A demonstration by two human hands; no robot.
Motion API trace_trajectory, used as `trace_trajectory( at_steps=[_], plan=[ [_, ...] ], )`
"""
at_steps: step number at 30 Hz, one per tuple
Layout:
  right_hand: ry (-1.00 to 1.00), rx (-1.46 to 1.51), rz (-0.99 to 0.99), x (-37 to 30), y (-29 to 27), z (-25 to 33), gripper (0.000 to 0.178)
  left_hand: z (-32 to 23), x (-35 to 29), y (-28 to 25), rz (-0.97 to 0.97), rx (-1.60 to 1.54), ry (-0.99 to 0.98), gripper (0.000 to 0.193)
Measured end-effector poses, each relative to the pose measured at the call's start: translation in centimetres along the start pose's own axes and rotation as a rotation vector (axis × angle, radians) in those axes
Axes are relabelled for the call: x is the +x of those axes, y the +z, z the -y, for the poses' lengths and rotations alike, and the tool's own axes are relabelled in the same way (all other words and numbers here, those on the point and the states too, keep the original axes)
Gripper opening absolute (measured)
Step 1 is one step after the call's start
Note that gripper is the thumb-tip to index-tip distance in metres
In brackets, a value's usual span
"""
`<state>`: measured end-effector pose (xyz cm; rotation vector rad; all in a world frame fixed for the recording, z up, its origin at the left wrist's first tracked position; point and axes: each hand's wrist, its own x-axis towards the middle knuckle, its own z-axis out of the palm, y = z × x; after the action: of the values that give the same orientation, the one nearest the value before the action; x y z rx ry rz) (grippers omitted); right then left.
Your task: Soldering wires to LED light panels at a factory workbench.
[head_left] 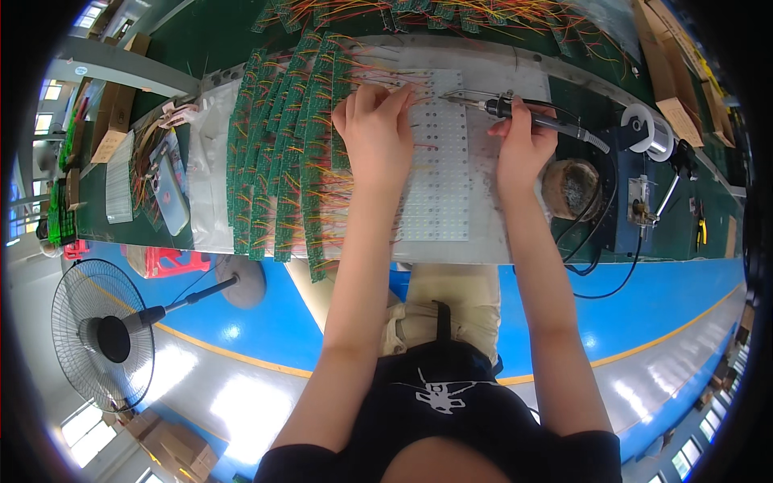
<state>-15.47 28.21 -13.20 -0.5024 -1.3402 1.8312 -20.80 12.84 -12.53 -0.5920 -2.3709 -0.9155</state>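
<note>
My right hand [525, 149] grips a soldering iron [570, 129], its metal tip angled left over a white panel [441, 181]. Rows of small pads and dark dots cover the panel, which lies flat on the bench. Above the panel's left edge, my left hand [377, 133] is closed, thumb and fingertips pinched on a thin red wire [419, 101]. Left of that hand, long green circuit board strips [282, 153] lie side by side, with many red and yellow wires sticking out. My left hand partly covers the rightmost strip.
Right of my right hand stand a round pot [570, 190], a solder spool [656, 133] and looping black cables. Yellow-handled pliers [701, 232] lie farther right. More wired boards [435, 14] fill the far edge. A phone [171, 197] lies left; a standing fan [113, 338] is beside the bench.
</note>
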Motion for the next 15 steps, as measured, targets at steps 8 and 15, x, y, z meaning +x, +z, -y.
trace_trajectory(
  at_steps=[8, 15],
  plan=[
    [0.014, -0.031, 0.006, 0.03, 0.14, 0.22, 0.015, -0.47, -0.89, -0.57, 0.155, 0.134, 0.074, 0.033],
    [0.036, -0.025, 0.000, 0.02, 0.17, 0.28, 0.015, -0.61, -0.47, -1.10, 0.164, -0.002, -0.021, 0.025]
  ],
)
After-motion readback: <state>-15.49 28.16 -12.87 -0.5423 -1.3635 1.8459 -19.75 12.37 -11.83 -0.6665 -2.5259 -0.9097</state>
